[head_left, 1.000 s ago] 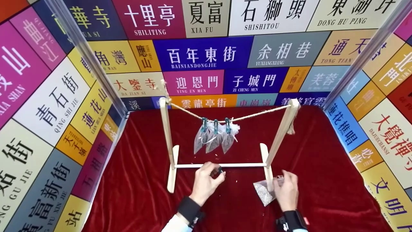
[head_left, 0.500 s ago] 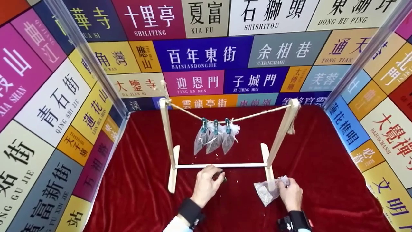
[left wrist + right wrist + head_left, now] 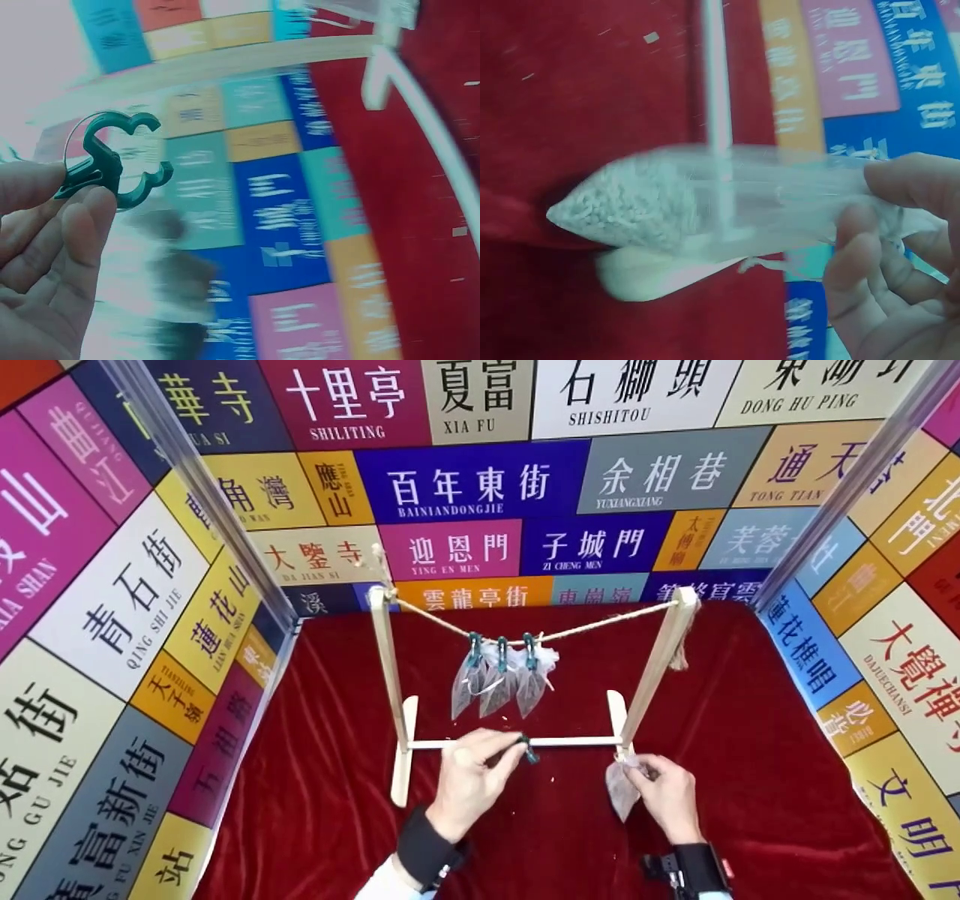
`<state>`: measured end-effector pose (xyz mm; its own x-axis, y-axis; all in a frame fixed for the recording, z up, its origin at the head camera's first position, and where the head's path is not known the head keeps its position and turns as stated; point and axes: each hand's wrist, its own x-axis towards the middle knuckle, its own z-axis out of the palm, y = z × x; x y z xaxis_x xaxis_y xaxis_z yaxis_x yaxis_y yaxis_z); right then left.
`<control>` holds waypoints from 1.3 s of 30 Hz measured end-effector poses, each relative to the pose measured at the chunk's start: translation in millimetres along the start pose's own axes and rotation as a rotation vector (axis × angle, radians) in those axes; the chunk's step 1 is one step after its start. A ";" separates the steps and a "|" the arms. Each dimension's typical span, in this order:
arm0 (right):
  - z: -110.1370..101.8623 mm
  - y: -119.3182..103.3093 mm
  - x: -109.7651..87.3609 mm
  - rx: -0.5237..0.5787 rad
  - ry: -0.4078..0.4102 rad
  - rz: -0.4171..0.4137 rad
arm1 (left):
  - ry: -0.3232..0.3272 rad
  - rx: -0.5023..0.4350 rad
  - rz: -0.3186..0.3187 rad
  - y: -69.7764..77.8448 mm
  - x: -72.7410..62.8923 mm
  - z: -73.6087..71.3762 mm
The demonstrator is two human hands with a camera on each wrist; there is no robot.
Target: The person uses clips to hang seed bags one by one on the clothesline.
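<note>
My left hand (image 3: 466,780) pinches a green clothespin (image 3: 530,751) by its handles, in front of the wooden crossbar (image 3: 577,742). In the left wrist view the clothespin (image 3: 111,161) has its curved jaws apart with nothing between them. The right hand (image 3: 671,796) pinches the gathered neck of a sheer drawstring sachet (image 3: 622,791), which hangs by the frame's right foot. Small pale pellets fill the lower end of this sachet (image 3: 630,202) in the right wrist view. Three similar sachets (image 3: 496,694) hang from a rope (image 3: 600,628), each under its own green clothespin (image 3: 502,654).
The rope spans two wooden posts (image 3: 654,675) of a stand with feet (image 3: 402,757) on a dark red velvet cloth (image 3: 322,720). A few pale crumbs lie on the cloth. Panels with printed place names (image 3: 472,484) enclose the back and sides.
The right hand has lifted the sachet from lying flat on the cloth to hanging upright. My left hand has risen slightly, turning the clothespin into fuller view.
</note>
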<state>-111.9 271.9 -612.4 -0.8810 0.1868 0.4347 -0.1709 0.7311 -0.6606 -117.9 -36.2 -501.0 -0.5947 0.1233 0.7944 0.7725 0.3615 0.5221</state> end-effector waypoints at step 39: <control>-37.7 -153.0 111.8 0.346 0.093 -0.350 | 0.103 0.364 0.099 17.9 147.7 14.8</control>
<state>-167.6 205.6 -439.6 -0.7044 0.0386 0.7087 -0.5992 0.5030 -0.6229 -195.2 2.1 -378.9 -0.4815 0.0872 0.8721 0.6846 0.6587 0.3121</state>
